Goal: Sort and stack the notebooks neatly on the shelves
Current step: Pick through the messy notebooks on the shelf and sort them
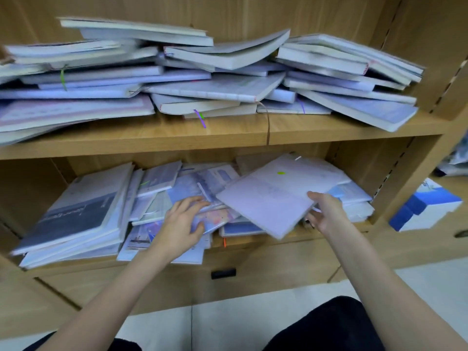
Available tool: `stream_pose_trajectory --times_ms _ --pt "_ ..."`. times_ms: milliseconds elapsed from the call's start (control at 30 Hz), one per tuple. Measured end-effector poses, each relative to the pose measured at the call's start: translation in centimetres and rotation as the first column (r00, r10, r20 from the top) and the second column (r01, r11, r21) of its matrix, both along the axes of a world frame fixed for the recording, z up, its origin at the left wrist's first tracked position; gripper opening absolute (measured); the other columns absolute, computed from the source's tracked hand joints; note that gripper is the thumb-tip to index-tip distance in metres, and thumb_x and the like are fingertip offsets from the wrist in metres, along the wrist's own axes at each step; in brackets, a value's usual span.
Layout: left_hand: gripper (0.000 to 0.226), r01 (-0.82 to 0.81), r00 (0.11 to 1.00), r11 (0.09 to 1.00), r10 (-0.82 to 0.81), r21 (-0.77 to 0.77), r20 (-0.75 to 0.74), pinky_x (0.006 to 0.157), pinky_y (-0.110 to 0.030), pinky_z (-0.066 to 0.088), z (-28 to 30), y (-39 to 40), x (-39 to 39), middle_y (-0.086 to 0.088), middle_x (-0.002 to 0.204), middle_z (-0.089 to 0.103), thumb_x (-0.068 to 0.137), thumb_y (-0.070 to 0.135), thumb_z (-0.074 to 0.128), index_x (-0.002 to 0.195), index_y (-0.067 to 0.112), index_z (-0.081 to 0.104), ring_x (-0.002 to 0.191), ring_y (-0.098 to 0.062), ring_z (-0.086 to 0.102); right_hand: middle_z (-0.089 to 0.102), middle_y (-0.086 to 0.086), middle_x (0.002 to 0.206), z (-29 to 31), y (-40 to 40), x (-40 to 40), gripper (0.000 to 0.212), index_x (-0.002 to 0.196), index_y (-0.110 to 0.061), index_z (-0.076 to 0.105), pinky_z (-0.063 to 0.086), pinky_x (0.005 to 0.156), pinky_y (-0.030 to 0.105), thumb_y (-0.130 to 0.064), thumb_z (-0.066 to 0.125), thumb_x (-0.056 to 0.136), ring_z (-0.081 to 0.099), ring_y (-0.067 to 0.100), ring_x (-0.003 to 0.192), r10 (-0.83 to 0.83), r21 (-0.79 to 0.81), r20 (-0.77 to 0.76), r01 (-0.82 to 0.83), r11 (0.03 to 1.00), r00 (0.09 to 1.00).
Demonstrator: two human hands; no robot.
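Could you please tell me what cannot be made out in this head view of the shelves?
- Cover text on the lilac notebook: motion blur.
- Right hand fingers: hidden under that notebook.
- Upper-shelf pile, left end: cut by frame edge.
- Notebooks beneath the left hand: covered.

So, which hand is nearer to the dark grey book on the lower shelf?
Left. The left hand rests on the pile of notebooks just right of the dark grey book. The right hand, holding the pale purple notebook, is farther right.
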State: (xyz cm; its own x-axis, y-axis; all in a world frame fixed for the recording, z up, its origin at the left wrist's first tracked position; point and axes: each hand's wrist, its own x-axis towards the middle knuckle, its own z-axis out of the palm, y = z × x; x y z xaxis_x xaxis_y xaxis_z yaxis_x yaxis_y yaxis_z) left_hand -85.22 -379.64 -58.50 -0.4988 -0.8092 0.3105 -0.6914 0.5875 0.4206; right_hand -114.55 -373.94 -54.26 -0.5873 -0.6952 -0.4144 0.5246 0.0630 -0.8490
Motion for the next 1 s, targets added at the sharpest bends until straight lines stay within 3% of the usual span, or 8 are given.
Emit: stream_pose_trajectory --times_ms 67,200,400,667,767,867,933,1000 --pt "0.058 -0.06 0.998 0.997 0.06 0.043 0.005 0.098 -0.044 0.039 -0.2 0.0 -0.2 -0.009 0.129 0.052 0.078 0.04 0.036 0.124 0.013 0.058 0.118 -0.031 0.047 0.055 0.008 0.081 0.2 1.2 -1.7 0.012 0.1 -0.009 0.052 0.05 0.045 0.022 -0.002 0.051 0.09 0.054 0.019 0.064 -0.04 -0.011 -0.036 0.039 0.999 0.999" --pt "0.052 -0.099 0.994 0.994 0.096 0.051 0.059 0.097 -0.041 0.035 -0.9 0.6 -0.9 -0.007 0.129 0.053 0.08 0.033 0.039 0.125 0.015 0.056 0.118 -0.033 0.046 0.059 0.015 0.111 -0.4 2.8 -1.4 0.038 0.121 -0.003 0.044 0.05 0.074 0.041 0.011 0.053 0.086 0.058 0.021 0.073 0.098 0.028 -0.218 -0.094 0.995 0.971" --pt "0.051 -0.187 0.962 0.981 0.174 0.044 0.213 0.1 -0.034 0.029 -0.5 -0.2 0.5 -0.001 0.14 0.041 0.091 0.019 0.051 0.14 0.019 0.037 0.128 -0.025 0.036 0.06 0.013 0.114 1.1 4.1 -2.0 0.042 0.124 -0.004 0.048 0.052 0.07 0.042 0.013 0.051 0.086 0.06 0.024 0.076 0.195 0.007 -0.247 -0.199 0.98 0.949" --pt "0.039 -0.223 0.96 0.973 0.208 0.06 0.19 0.103 -0.037 0.032 -0.1 -0.7 3.7 -0.004 0.133 0.051 0.088 0.017 0.058 0.127 0.016 0.054 0.124 -0.028 0.043 0.065 0.018 0.105 0.5 0.6 1.3 0.04 0.119 -0.009 0.055 0.05 0.081 0.044 0.011 0.055 0.084 0.063 0.032 0.085 0.458 0.106 -0.288 -0.448 0.888 0.841" --pt "0.034 -0.218 0.975 0.971 0.212 0.097 0.069 0.097 -0.04 0.04 0.4 -0.3 4.2 -0.009 0.125 0.057 0.089 0.02 0.055 0.121 0.01 0.059 0.114 -0.032 0.052 0.064 0.018 0.102 0.2 -2.2 2.4 0.028 0.114 0.001 0.056 0.05 0.074 0.038 0.005 0.057 0.086 0.062 0.032 0.086 0.489 0.286 -0.478 -0.397 0.872 0.73" --pt "0.064 -0.061 0.997 0.995 0.056 0.083 0.058 0.1 -0.038 0.038 0.5 0.8 2.7 -0.008 0.129 0.054 0.079 0.051 0.034 0.124 0.012 0.058 0.119 -0.03 0.048 0.061 0.02 0.106 -0.4 -3.5 2.0 0.023 0.107 0.002 0.056 0.041 0.071 0.033 -0.009 0.06 0.087 0.06 0.034 0.096 0.55 0.518 -0.652 -0.223 0.826 0.522" --pt "0.068 0.011 0.991 0.992 -0.027 0.129 0.128 0.105 -0.034 0.032 0.3 1.1 1.5 -0.002 0.138 0.045 0.078 0.056 0.031 0.131 0.019 0.052 0.129 -0.023 0.038 0.059 0.023 0.112 -0.3 -3.4 1.0 0.029 0.113 0.004 0.053 0.038 0.073 0.033 -0.012 0.057 0.09 0.056 0.037 0.105 0.518 0.531 -0.755 -0.088 0.843 0.402" --pt "0.057 0.029 0.988 0.986 -0.053 0.167 0.143 0.108 -0.033 0.028 0.3 1.0 0.6 -0.001 0.141 0.04 0.083 0.048 0.043 0.134 0.022 0.048 0.132 -0.021 0.034 0.06 0.025 0.114 0.1 -3.3 -0.3 0.028 0.115 0.004 0.053 0.041 0.076 0.037 -0.011 0.056 0.091 0.056 0.039 0.105 0.432 0.447 -0.811 -0.059 0.893 0.394"
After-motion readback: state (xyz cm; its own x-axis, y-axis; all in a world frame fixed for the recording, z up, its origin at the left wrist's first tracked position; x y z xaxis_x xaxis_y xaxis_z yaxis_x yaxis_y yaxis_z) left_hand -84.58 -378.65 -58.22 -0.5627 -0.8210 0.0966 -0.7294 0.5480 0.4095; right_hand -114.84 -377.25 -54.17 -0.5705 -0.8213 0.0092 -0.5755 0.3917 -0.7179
